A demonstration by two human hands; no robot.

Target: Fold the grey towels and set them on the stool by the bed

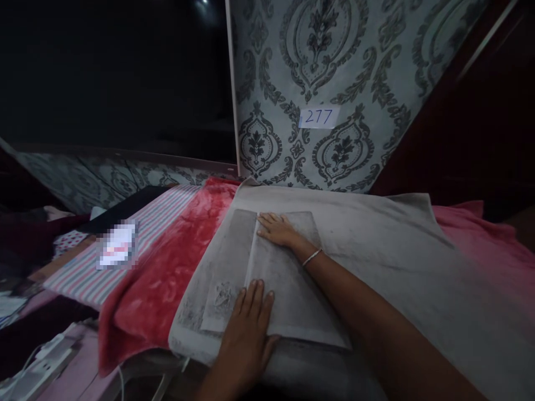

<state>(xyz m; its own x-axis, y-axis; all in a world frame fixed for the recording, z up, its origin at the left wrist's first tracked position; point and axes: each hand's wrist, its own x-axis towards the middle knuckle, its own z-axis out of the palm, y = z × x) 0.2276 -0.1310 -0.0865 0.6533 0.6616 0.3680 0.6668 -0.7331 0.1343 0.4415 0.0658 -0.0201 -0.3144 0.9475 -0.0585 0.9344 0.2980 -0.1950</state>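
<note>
A folded grey cloth lies on a larger grey sheet spread over a padded surface. My left hand rests flat on the near end of the folded cloth, fingers stretched out and together. My right hand lies flat on the far end of the same cloth, fingers pointing left, with a thin bangle on the wrist. Neither hand grips anything; both press down on the cloth.
A red blanket lies under the grey sheet, with a striped cloth to its left. A patterned wall bears a label reading 277. A dark screen stands at the back left. White cables lie at the lower left.
</note>
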